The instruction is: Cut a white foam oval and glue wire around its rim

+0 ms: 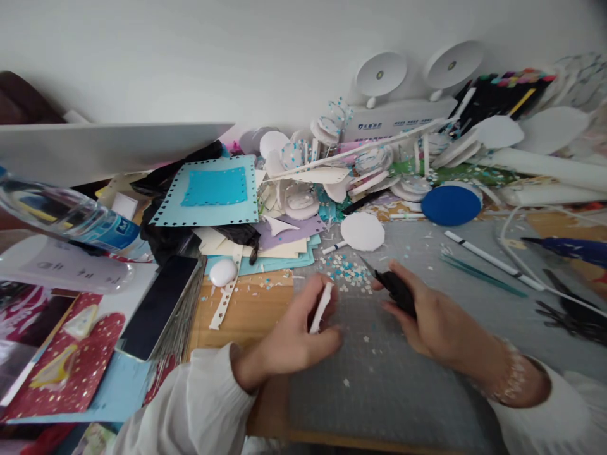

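My left hand [298,335] is closed around a thin white piece [322,308] with a ragged edge, foam or thick paper, held on its side above the cutting mat. In my right hand [431,316] is a black-handled pointed blade [396,289]; its grip hides whether it is a knife or scissors. The tip points up and left, apart from the white piece. Between and beyond my hands, small blue and white confetti bits [349,272] are scattered on the grey cutting mat [379,379]. A white scalloped disc [363,231] lies just behind them.
To the left are a phone [159,306], a water bottle [80,215] and a punched white strip [226,297]. Blue punched paper [213,189] tops a pile. A blue disc [451,204], teal tweezers [484,275], a white pen [493,259] and a blue-handled tool [573,248] lie right.
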The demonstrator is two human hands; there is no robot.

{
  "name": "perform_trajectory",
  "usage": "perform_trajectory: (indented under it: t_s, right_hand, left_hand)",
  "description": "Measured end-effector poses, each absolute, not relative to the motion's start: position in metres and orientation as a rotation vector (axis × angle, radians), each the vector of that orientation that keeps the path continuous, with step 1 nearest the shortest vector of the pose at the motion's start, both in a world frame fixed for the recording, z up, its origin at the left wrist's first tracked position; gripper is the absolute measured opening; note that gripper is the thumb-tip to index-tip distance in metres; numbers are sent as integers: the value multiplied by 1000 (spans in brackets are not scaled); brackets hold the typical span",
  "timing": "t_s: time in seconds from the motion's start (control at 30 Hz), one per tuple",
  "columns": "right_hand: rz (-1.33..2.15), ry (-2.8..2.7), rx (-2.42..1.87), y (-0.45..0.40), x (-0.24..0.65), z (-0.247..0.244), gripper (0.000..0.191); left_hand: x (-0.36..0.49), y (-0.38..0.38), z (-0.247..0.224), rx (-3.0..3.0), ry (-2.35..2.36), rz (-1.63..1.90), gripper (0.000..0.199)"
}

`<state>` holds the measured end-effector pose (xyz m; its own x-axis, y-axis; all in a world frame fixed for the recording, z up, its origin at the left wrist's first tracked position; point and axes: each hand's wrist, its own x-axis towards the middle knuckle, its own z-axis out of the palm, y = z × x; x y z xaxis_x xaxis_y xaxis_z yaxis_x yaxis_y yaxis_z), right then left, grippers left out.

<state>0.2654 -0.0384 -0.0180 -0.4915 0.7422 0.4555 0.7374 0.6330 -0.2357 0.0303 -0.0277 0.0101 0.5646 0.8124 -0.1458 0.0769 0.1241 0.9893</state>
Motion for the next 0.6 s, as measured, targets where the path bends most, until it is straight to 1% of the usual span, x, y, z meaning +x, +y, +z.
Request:
perform_trajectory:
  t_s: [0.1,0.13,0.2,0.3,0.33,0.47,0.6]
  right_hand:
    - [-155,-2328,-1039,-38,263,-9,69]
    - [-195,-2334,-1000,-38,262,-6,67]
    - [-225,-2377,-939,-38,261,-1,56]
    - [-137,-2451,-899,-39,258,6,35]
    - [-92,-2458,-900,-40,256,7,32]
    - [57,-2449,-931,-45,249,9,32]
    - [128,-2426,-931,-50,243,8,30]
  left_hand:
    - [28,-28,7,1612,986,632,24]
    - [28,-28,7,1668,1028,626,26]
    - [27,-28,6,1731,1090,617,28]
    - [27,-28,5,1778,1128,619,28]
    - [27,-28,5,1793,1128,621,28]
    - [28,-29,2,1845,1061,646,28]
    - [29,-31,-2,1853,994,640,28]
